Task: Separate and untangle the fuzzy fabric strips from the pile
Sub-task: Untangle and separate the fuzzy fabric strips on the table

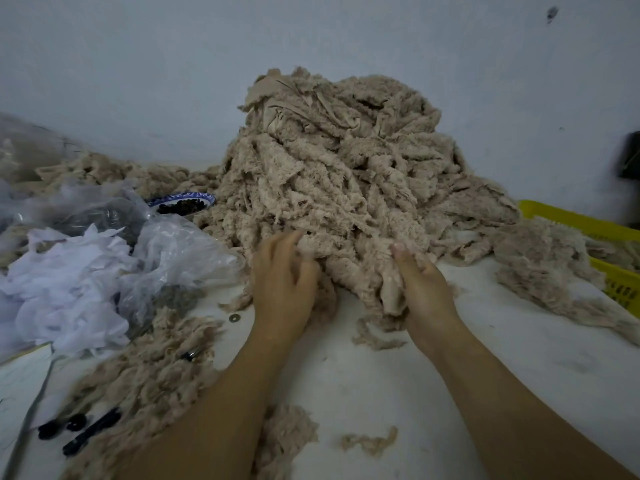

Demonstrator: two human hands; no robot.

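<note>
backdrop: pale blue-grey wall (pixel 138 81) behind, with a white tabletop (pixel 381 393) running up to it.
pile: a tall beige pile (pixel 339 150) of fuzzy fabric strips is heaped mid-tabletop against the wall, densely tangled as far as i can see.
left hand: i have the left hand (pixel 284 271) at the pile's near edge, fingers curled into the front clump (pixel 360 271) and gripping its left side.
right hand: the right hand (pixel 426 289) holds the same clump's right side, thumb laid on top, the other fingers tucked into the fabric and hidden from me.
set apart so far: a flatter spread of strips (pixel 543 271) lies to the right, beside the yellow basket (pixel 575 220). loose tufts (pixel 149 368) trail across the near left of the tabletop. i cannot tell whether either counts as sorted.
clutter: clear plastic bags (pixel 180 251), white scraps (pixel 62 285), and a blue-rimmed bowl (pixel 180 196) of dark bits at the pile's left foot.
progress: i judge this early, since the heap dwarfs whatever lies apart from it.
left to do: draw this clump free of the pile, tease its strips apart, then repeat through nearly the whole heap.
</note>
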